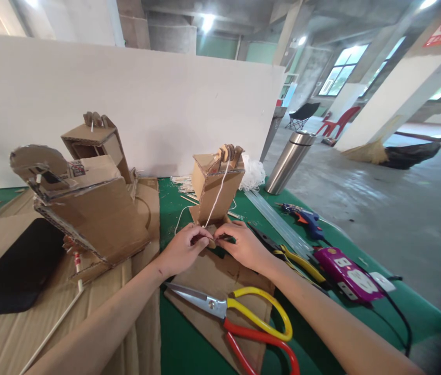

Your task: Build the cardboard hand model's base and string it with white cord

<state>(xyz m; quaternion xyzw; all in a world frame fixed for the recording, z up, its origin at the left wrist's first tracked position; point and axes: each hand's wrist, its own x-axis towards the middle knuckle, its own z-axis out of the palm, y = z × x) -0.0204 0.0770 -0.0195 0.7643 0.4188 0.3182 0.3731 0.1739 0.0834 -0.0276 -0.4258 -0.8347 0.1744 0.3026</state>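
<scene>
My left hand and my right hand meet over the green table. Both pinch a small cardboard piece between thumb and fingers; its shape is mostly covered. Just behind them stands a cardboard tower with a cardboard pulley on top. A white string runs from the pulley down toward my left fingers. Below my hands lies a flat cardboard sheet, with large scissors with yellow and red handles resting on it.
On the right lie pliers, clear glue sticks, a blue glue gun and a purple power strip with a cable. A steel flask stands behind. A larger cardboard model and a black slab occupy the left.
</scene>
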